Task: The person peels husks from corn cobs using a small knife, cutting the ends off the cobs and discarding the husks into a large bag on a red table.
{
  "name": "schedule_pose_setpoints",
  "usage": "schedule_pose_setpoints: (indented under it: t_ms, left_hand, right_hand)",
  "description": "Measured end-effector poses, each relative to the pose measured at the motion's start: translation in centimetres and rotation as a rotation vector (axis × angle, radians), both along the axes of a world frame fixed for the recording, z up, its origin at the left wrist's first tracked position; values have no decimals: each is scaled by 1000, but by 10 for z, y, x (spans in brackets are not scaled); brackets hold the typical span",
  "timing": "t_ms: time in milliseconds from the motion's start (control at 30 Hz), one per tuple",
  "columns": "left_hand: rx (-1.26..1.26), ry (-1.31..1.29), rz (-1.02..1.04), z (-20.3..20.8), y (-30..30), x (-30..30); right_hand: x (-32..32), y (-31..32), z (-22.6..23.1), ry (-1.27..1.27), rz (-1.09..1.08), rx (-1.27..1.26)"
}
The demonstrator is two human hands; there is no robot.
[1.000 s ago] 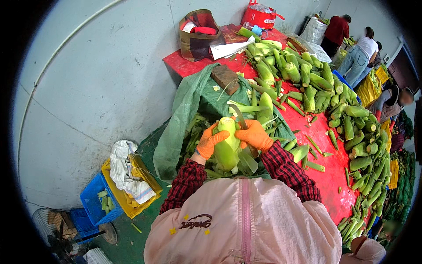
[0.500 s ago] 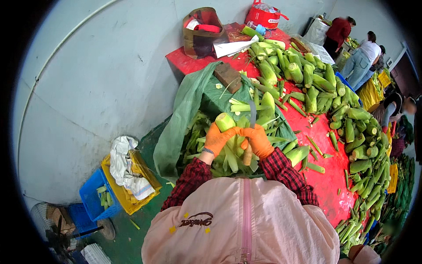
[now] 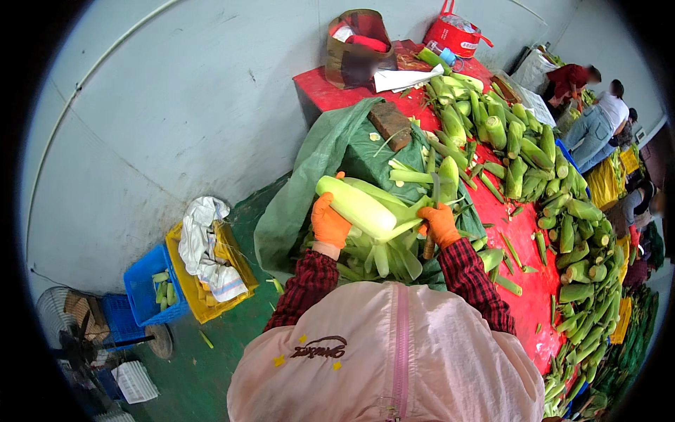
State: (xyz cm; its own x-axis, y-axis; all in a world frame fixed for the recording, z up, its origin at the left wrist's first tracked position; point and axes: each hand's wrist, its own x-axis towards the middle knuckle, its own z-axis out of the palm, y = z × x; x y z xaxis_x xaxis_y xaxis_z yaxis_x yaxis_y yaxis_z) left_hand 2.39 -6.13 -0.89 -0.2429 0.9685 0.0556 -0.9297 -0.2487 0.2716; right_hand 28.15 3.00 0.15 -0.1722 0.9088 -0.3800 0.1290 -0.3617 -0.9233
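Ear (image 3: 355, 206) tipped, husk (image 3: 403, 231) drawn rightward | ear clamped by left hand (image 3: 329, 222); husk, knife (image 3: 436, 188) by right hand (image 3: 441, 225) | over sack (image 3: 281, 221), table's (image 3: 531, 302) left edge | judged firm, slick: best gripped mid-length

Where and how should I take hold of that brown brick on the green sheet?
Grip the brown brick across its middle, pinching its two long sides, and come from above. It lies on the green sheet with its upper face mostly uncovered, and it is clearly longer than wide, so the narrow width should be the easier span.
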Motion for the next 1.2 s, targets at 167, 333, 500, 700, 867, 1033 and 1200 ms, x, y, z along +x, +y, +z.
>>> schedule_pose_setpoints:
  t_ms: [167,333,500,700,867,1033,1200]
  left_hand:
    - [47,-85,69,2,-9,-37]
    - [15,50,14,32,-5,-23]
    - [180,99,-93,42,-3,-3]
    - [162,-4,29,57,-6,0]
    - [110,435,54,48,-8,-28]
    - [62,1455,356,92,-3,30]
    - [403,1464,-6,108,12,74]
  right_hand:
    - [15,-4,1,-78,-19,-17]
    - [-52,-20,70,-138,278,207]
    - [-93,-35,105,-141,572,119]
    - [-74,-23,76,-219,467,131]
    - [-49,-19,89,-608,471,560]
    - [-70,-60,146,-73,376,342]
    - [10,-80,117,252,62,316]
